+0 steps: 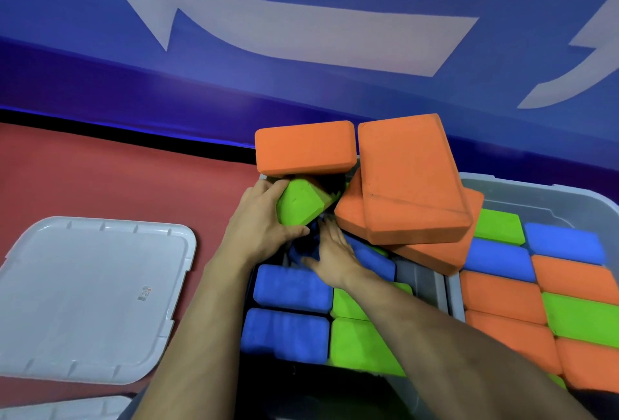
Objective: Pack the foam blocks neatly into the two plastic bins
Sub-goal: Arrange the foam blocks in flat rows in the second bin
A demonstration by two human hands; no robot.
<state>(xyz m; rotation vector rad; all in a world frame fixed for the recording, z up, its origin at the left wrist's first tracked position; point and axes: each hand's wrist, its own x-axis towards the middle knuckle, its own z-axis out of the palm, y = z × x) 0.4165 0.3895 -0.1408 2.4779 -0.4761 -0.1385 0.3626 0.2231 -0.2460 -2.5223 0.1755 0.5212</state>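
we see rounded foam blocks in orange, green and blue, matte and slightly pitted. the green block (301, 203) in play is tilted on a corner, its long axis running from low near the wrist up toward the wall; it sits at the far end of the left bin (423, 280), under an orange block (304, 148) that lies flat with its long side across the bin's far rim. our left hand (259, 222) grips that green block, fingers curled round its near edge. our right hand (331, 252) lies just beside it with fingers straight, pressing down on a dark blue block (301, 248) inside the bin.

in the left bin, nearer us than the green block, we count two blue blocks (291, 289) side by side and green ones (361, 342) beside them, all set on edge. two large orange blocks (412, 178) lean stacked across the divide between the bins, long axes pointing away from us. the right bin (536, 195) holds neat rows of green, blue and orange blocks (502, 292).

left of the left bin a grey lid (90, 295) lies flat on the red floor (100, 171); a second lid's edge (63, 409) shows nearer us.
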